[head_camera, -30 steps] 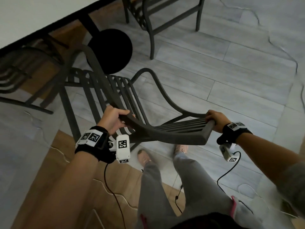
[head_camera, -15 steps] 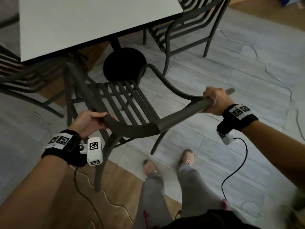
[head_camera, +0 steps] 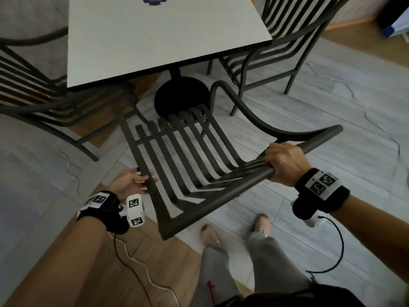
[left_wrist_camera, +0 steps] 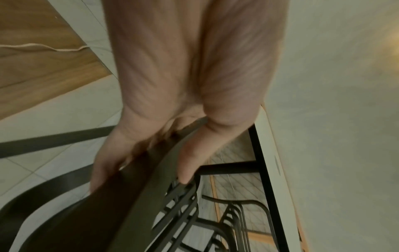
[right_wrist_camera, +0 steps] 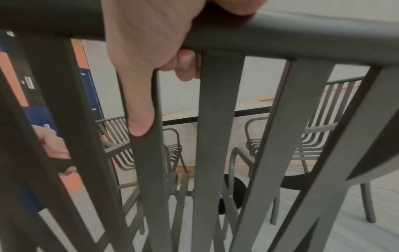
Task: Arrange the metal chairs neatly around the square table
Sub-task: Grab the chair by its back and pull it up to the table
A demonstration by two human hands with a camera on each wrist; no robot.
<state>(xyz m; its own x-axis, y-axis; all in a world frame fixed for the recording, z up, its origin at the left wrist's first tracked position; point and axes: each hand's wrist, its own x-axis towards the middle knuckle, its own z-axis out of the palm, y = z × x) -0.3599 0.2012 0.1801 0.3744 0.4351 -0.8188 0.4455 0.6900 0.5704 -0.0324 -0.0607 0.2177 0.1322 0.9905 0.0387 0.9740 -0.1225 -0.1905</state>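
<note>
I hold a dark metal slatted chair (head_camera: 221,201) just in front of the white square table (head_camera: 159,34), its seat front close to the table's black round base (head_camera: 181,96). My right hand (head_camera: 285,162) grips the top rail of the backrest. In the right wrist view the right hand (right_wrist_camera: 146,51) wraps that rail (right_wrist_camera: 280,34), thumb lying down along a slat. My left hand (head_camera: 132,182) holds the chair's left side bar. In the left wrist view the left hand (left_wrist_camera: 151,150) has its fingers and thumb on either side of the bar (left_wrist_camera: 138,204).
A second metal chair (head_camera: 33,91) stands at the table's left side and a third (head_camera: 276,41) at its right. My feet (head_camera: 210,235) are right behind the held chair. Cables (head_camera: 132,262) trail over the wood and grey tile floor.
The chair has swung round to face the table and moved closer to it. My left hand has shifted from the backrest corner forward onto the left side bar. The right hand keeps its grip.
</note>
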